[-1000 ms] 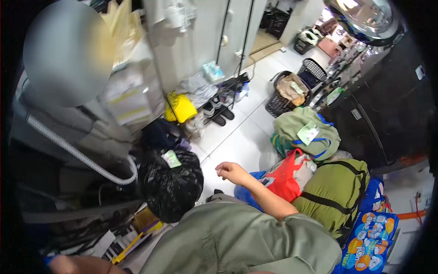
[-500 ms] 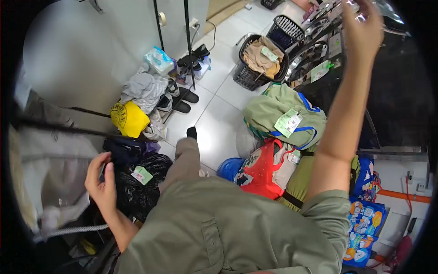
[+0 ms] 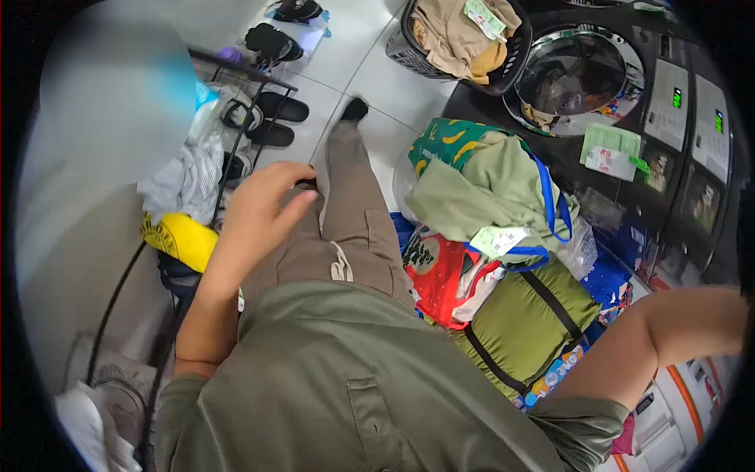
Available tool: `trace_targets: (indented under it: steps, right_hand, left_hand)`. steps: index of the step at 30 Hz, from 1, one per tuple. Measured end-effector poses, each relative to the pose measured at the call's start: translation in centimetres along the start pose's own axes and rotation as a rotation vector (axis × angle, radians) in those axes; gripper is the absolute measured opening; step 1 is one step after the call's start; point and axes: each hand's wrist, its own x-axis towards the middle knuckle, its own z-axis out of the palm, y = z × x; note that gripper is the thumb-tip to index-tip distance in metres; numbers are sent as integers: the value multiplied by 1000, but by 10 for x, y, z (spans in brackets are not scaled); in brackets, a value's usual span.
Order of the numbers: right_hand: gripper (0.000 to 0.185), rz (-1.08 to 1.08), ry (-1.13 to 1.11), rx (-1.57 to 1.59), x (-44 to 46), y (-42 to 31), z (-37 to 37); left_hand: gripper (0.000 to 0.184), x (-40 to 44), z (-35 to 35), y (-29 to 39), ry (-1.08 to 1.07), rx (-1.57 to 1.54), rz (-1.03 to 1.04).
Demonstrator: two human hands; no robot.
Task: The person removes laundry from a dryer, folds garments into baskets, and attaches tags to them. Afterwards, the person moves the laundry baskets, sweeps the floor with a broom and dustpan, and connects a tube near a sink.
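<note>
My left hand (image 3: 271,212) is raised before my body, empty, with fingers bent and thumb apart, over my trousers. On the right my arm reaches out to the frame's edge, and my right hand is outside the view. Between my legs and the washing machines lie a green cloth bundle (image 3: 491,177) with blue straps and a paper tag, a red bag (image 3: 432,275), and an olive bag (image 3: 523,318) with black straps. Beyond them stands a black basket (image 3: 409,55) holding beige clothes (image 3: 460,35).
A black washing machine (image 3: 578,79) with a round door is at the upper right, a green tag (image 3: 611,149) on its front. At left, a black rack (image 3: 244,72) has shoes, a yellow cap (image 3: 181,240) and grey cloth (image 3: 189,177) by it. Black slippers (image 3: 281,106) lie on the tiles.
The view has shifted toward the washing machines. My left hand has come up in front of my body. My right arm, raised half a second ago, now extends right, its hand out of view.
</note>
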Motion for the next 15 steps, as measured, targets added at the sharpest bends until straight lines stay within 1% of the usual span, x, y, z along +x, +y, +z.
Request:
trace_targets:
  steps: [2,5,6,7,9,10,11,12,13,14,15]
  right_hand:
    - [52,9,-9,92,-24,1,33]
    - [42,57,-55,229,-62,4,94]
    - [39,88,-83,272,-76,6,115]
    - [36,123,-119,312,-91,7,136]
    - [30,235,-268,394,-131,7,177]
    - [27,324,-388,426,-158,9,195]
    - [24,445,-547,429,-193,11,212]
    - [22,678,-733,432,-232,14,227]
    - [21,1544,-705,797,-288,14,246]
    - [20,1764,-681,597,-344,17,258]
    - [21,1791,-811,517,-420,37,261]
  left_hand:
    - [23,56,13,0,-135,-25,-1]
    - [25,133,32,-11,-208,-66,-15]
    - [26,159,37,-15,-249,-126,-121]
    - [26,185,42,-20,-264,-119,-120]
    - [28,231,49,-35,-274,-50,-349]
    - [30,252,53,-51,-242,83,-211]
    - [30,279,61,-62,-257,97,-202]
    - [31,305,68,-71,-178,35,-283]
    - [31,332,75,-83,-87,-24,-362]
    - [34,365,86,-102,-21,27,-341]
    - [37,389,102,-118,50,71,-324]
